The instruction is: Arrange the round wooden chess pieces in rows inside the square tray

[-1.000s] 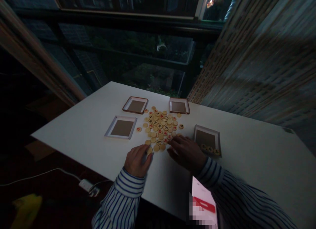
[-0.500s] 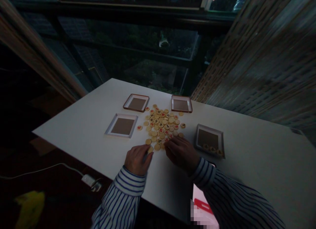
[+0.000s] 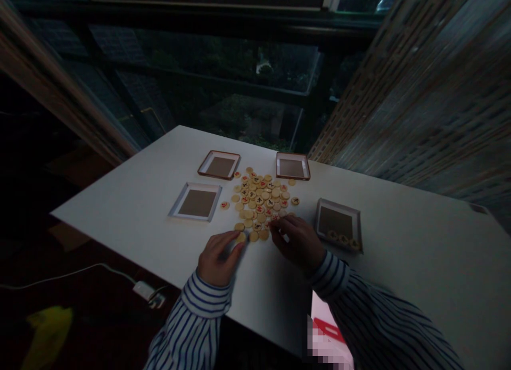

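Round wooden xiangqi pieces, some with red or black characters and others blank side up, lie in a loose heap on the white table. At the heap's near left edge my left hand pinches one pale xiangqi piece between thumb and fingers. My right hand is over the near right edge of the heap. Its fingers are bent together, with the tips beside a red-marked piece; whether they grip anything is hidden.
Shallow trays stand around the heap: a grey-rimmed one at left, brown-rimmed ones at the back. The right tray holds three pieces along its near side. A pink-screened phone is partly under my right forearm.
My left hand has shifted slightly left and towards me with its piece, showing more of it. The right hand has moved slightly right, and a gap shows between its thumb and fingers.
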Action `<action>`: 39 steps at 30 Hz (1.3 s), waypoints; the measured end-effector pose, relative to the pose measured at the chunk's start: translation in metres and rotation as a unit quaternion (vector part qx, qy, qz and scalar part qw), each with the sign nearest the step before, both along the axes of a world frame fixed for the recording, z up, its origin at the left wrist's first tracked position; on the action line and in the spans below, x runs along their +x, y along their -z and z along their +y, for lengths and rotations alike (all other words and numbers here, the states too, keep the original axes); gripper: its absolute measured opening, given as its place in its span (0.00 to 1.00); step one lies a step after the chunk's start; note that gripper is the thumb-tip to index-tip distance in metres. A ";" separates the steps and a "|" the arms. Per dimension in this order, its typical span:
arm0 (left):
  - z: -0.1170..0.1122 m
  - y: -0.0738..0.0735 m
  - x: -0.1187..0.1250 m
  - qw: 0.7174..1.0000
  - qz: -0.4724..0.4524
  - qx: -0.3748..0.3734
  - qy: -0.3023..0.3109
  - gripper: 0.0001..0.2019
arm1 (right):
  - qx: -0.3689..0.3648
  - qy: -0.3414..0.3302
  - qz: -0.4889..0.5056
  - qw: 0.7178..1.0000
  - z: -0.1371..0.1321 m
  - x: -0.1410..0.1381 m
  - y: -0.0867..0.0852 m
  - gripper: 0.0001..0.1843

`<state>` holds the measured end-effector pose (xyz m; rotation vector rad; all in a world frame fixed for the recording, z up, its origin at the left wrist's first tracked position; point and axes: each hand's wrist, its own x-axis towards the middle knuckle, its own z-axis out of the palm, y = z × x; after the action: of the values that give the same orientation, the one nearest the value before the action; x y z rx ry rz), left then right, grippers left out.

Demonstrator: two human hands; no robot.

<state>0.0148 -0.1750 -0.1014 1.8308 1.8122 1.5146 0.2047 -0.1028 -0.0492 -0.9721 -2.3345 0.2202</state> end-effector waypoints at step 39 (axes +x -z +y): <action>-0.001 -0.021 0.019 0.882 -0.401 -0.245 0.049 0.21 | 0.040 -0.136 -0.041 0.989 -0.011 -0.015 0.000 0.13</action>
<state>0.0342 -0.1764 -0.0803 0.8442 1.4527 1.3113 0.1897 -0.1135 -0.0494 -0.6316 -2.5280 0.1960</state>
